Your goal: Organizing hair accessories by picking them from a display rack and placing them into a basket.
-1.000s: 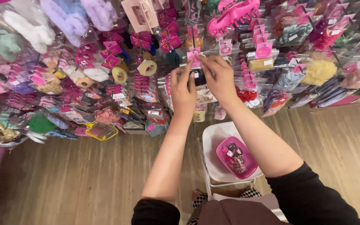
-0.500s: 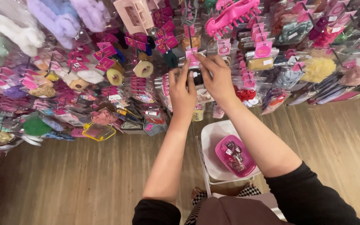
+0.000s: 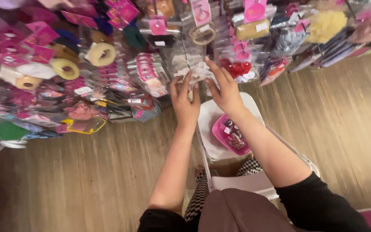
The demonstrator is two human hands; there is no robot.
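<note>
Clear packet (image 3: 199, 72) of hair accessories, upper centre of frame, hangs from the display rack (image 3: 108, 64), pinched between left hand (image 3: 185, 101) and nearer right hand (image 3: 225, 88), fingers spread upward.

Wall of hanging packs, pink tags everywhere

Clear plastic packet (image 3: 198, 73) pinched between left hand (image 3: 184, 101) and right hand (image 3: 224, 88), low on the display. Pink square header cards (image 3: 157, 25) up top, another pink card (image 3: 254, 9) to the right above a tan pouch with a small white label (image 3: 252, 29). Stack of pink-edged carded packs (image 3: 149, 75) just left of the hands. Yellow-rimmed clear pack (image 3: 84, 125) at the lower left edge.
</note>
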